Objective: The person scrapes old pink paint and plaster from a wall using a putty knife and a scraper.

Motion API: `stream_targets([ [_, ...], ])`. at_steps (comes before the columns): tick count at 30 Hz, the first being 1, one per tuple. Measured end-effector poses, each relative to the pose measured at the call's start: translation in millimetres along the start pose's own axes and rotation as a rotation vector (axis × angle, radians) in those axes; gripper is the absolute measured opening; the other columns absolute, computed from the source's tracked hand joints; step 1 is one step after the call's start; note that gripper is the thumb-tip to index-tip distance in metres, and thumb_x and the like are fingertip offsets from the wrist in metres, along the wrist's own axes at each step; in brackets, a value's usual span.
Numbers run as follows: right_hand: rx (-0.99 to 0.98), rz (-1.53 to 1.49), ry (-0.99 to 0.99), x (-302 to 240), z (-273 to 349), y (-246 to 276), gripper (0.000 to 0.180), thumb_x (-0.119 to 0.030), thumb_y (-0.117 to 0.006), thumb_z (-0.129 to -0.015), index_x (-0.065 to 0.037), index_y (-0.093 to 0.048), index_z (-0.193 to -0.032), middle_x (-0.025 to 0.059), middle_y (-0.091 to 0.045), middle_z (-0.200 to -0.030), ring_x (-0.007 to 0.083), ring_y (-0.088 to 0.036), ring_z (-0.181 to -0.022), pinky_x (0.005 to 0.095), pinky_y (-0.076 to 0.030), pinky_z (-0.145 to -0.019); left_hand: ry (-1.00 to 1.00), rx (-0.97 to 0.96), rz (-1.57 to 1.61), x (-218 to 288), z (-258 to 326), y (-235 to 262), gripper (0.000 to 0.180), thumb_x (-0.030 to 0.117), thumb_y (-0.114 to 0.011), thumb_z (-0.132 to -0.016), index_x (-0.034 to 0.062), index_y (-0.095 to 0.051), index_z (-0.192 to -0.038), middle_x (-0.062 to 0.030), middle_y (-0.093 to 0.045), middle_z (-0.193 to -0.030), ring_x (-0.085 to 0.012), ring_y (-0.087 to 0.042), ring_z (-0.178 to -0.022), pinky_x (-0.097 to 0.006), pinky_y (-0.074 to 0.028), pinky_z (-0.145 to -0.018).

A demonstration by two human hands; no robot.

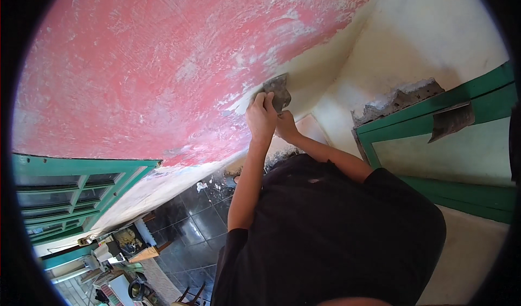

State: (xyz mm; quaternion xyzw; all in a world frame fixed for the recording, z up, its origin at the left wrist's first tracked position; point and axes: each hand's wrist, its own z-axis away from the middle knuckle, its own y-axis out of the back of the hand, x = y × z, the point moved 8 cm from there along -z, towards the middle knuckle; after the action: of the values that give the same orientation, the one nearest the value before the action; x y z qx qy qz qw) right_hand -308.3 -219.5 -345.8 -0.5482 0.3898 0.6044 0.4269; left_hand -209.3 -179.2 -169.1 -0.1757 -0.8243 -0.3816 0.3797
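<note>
A grey metal scraper [278,91] with a wide, stained blade lies against the wall [146,72], where pink paint borders a bare cream strip. My left hand [262,116] presses its fingers onto the near side of the blade. Just below and to the right, my right hand [286,125] is closed at the scraper's lower end; the handle itself is hidden in the grip. Whitish scuffs and worn patches run through the pink paint around the blade.
A green door [442,116] with a dark flap hanging on it stands at right, below broken plaster [399,101]. At left is a green-framed window [81,189]. Pale flakes [202,186] lie on the dark tiled floor [190,231]; cluttered household things [127,246] stand lower left.
</note>
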Motion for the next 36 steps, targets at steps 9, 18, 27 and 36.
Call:
stream_targets([
  [9,-0.033,0.162,-0.155,11.2,20.4,12.5,0.044,-0.027,-0.063,-0.093,0.006,-0.059,-0.065,0.0143,-0.057,-0.052,0.0226,-0.057,-0.046,0.0428,-0.043,-0.05,0.018,-0.117,-0.025,-9.4,8.2,-6.1,0.028,0.019,-0.066,-0.095,-0.0012,-0.06,-0.076,-0.0219,-0.058,-0.066,-0.041,-0.057,-0.059,-0.045,-0.043,-0.056],
  [18,-0.02,0.17,-0.09,0.5,32.7,6.6,0.056,-0.035,-0.064,-0.099,-0.005,-0.048,-0.055,0.0019,-0.044,-0.045,0.0135,-0.045,-0.037,0.0353,-0.033,-0.038,0.103,-0.164,-0.03,-28.6,16.7,-8.2,0.031,0.02,-0.067,-0.095,-0.0023,-0.059,-0.074,-0.0208,-0.057,-0.064,-0.0373,-0.054,-0.055,-0.043,-0.041,-0.054],
  [27,-0.009,0.298,-0.115,-4.7,33.4,10.2,0.041,-0.025,-0.064,-0.091,0.008,-0.059,-0.067,0.0213,-0.058,-0.056,0.0316,-0.063,-0.053,0.0457,-0.046,-0.055,0.116,-0.166,-0.055,-31.4,18.8,-9.2,0.031,0.021,-0.067,-0.095,-0.002,-0.059,-0.075,-0.0216,-0.057,-0.065,-0.0394,-0.055,-0.056,-0.044,-0.042,-0.055],
  [36,0.03,0.247,-0.118,-19.0,26.9,8.4,0.041,-0.025,-0.065,-0.09,0.009,-0.06,-0.067,0.0245,-0.061,-0.059,0.0341,-0.065,-0.055,0.047,-0.046,-0.057,0.049,-0.07,0.025,-10.1,9.4,1.6,0.03,0.019,-0.066,-0.095,-0.0022,-0.059,-0.076,-0.0217,-0.058,-0.067,-0.04,-0.056,-0.058,-0.044,-0.043,-0.056],
])
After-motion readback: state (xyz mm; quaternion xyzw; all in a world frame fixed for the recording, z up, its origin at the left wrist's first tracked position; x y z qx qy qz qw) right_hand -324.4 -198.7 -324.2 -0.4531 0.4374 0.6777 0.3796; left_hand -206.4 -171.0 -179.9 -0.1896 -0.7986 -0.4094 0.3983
